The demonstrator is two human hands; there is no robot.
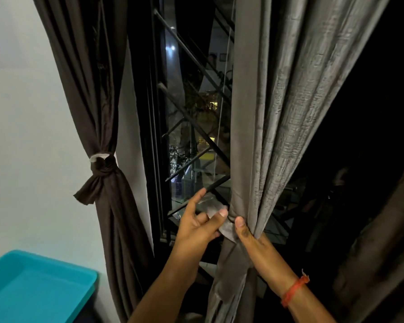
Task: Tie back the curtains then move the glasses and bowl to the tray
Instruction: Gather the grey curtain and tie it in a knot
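Fingers (pixel 222 214) of the left hand (pixel 197 226) pinch a loose end of the grey tie strip (pixel 226 229), thumb on top of the fabric, the index finger stretched out straight toward the window grille (pixel 196 127) and the other fingers curled under. Right hand (pixel 250 238) grips the gathered right curtain (pixel 273 127) at its narrowest point, thumb pressed against the front folds just beside the strip, remaining fingers hidden behind the cloth; how far they wrap cannot be told. Strip lies around the bunched curtain between the two hands, its end hanging loose below the left thumb; whether a knot is formed cannot be told. Orange band (pixel 294 291) on the right wrist. Left curtain (pixel 96 89), dark brown, is already drawn in against the white wall (pixel 26 136) and held by a knotted tie (pixel 102 169) with a pale tag showing at the top of the knot, one tail flaring out to the left. Between the curtains, black diagonal bars of the grille over dark glass, lit buildings outside. Teal tray (pixel 40 290) sits at lower left, below the tied curtain, well apart from both hands. Glasses and bowl are out of frame.
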